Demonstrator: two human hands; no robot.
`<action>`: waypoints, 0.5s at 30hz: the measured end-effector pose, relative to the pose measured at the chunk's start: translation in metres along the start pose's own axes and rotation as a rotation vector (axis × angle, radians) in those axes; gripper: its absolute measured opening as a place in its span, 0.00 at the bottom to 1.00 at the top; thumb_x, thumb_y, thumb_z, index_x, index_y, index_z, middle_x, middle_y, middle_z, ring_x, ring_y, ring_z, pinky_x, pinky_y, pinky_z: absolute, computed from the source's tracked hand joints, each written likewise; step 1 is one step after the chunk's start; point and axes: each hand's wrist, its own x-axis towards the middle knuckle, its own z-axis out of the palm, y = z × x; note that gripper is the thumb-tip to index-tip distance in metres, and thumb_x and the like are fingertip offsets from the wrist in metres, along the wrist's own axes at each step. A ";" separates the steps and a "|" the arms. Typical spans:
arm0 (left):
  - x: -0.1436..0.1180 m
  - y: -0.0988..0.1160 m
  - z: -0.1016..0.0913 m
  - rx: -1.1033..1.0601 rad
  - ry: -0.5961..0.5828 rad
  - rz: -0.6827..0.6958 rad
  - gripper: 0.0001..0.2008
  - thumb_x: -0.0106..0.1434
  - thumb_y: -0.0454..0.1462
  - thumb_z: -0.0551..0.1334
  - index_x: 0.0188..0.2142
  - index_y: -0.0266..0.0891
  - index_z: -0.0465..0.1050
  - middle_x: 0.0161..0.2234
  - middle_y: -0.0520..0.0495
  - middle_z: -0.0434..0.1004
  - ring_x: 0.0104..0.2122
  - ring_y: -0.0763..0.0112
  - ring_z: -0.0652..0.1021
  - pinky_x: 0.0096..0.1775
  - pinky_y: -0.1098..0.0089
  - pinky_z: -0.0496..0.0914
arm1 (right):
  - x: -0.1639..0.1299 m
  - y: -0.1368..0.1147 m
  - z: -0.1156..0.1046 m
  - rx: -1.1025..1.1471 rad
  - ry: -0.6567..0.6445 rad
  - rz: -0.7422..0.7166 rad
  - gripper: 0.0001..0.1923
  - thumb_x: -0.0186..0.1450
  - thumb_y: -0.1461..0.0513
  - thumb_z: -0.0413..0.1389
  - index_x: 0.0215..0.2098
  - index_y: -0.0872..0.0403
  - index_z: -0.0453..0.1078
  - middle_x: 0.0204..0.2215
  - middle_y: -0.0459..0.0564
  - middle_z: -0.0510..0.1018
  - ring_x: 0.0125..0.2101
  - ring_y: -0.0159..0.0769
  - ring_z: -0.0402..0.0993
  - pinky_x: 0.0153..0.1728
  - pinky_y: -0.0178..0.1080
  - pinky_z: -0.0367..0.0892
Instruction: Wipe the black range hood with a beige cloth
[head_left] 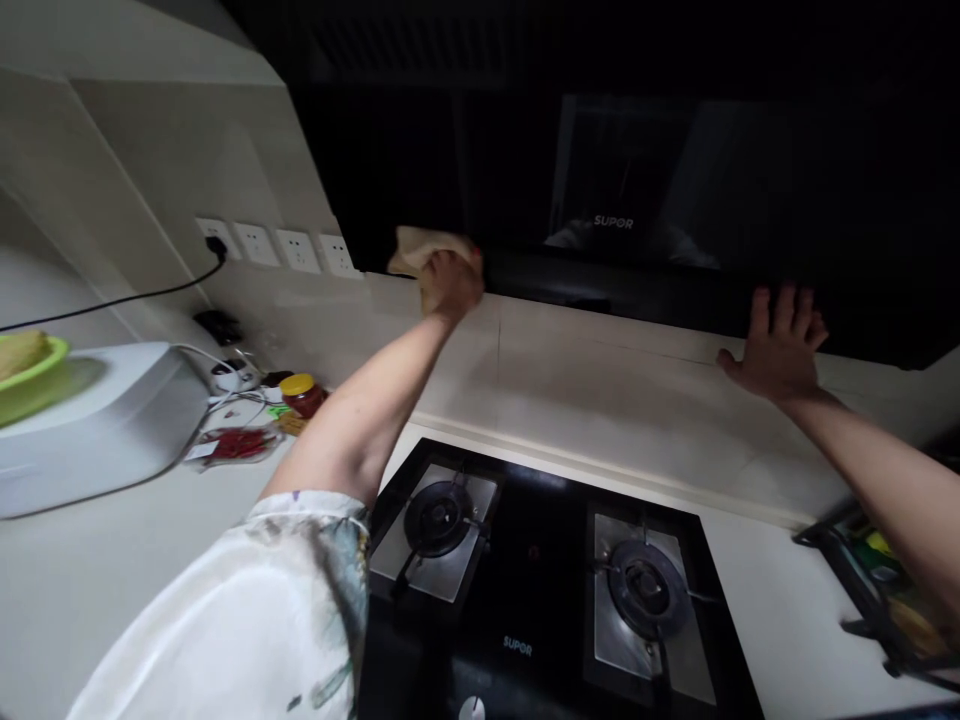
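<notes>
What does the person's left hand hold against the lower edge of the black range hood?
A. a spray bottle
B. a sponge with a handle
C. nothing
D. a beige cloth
D: the left hand grips a crumpled beige cloth pressed on the range hood edge.

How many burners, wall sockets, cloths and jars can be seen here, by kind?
Burners: 2
Sockets: 4
Cloth: 1, in the left hand
Jar: 1
Total: 8
</notes>
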 end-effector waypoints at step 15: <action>-0.001 -0.023 -0.007 0.174 -0.066 0.084 0.37 0.78 0.55 0.38 0.64 0.39 0.76 0.57 0.27 0.78 0.63 0.34 0.71 0.59 0.35 0.63 | -0.004 -0.001 -0.008 0.159 0.065 -0.127 0.57 0.66 0.53 0.60 0.80 0.64 0.33 0.76 0.70 0.27 0.74 0.70 0.25 0.68 0.70 0.41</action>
